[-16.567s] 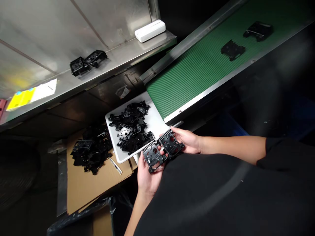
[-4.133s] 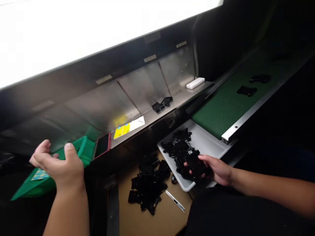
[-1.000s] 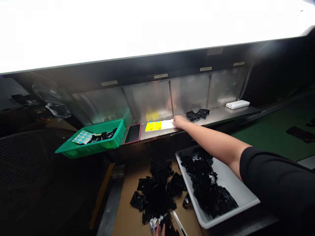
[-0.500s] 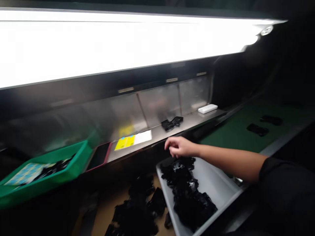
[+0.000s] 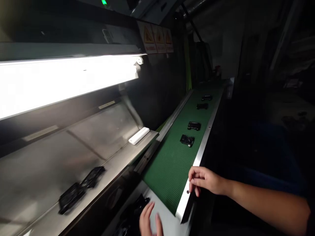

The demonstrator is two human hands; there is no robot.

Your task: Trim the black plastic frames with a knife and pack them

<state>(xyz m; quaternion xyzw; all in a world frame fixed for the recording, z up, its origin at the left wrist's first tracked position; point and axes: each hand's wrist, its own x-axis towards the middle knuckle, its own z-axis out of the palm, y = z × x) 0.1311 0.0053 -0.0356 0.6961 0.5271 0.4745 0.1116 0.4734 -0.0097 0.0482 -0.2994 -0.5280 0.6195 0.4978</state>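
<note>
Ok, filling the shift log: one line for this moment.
left hand: open, over tray | right hand: open, at belt edge | black parts on belt

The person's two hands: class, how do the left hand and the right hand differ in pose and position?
The left hand has its fingers spread and pointing up, while the right hand is loosely curled. The left hand is over the white tray, beside the black parts; the right hand is at the steel edge of the green conveyor belt. Both hands are bare, and neither visibly holds anything.
</note>
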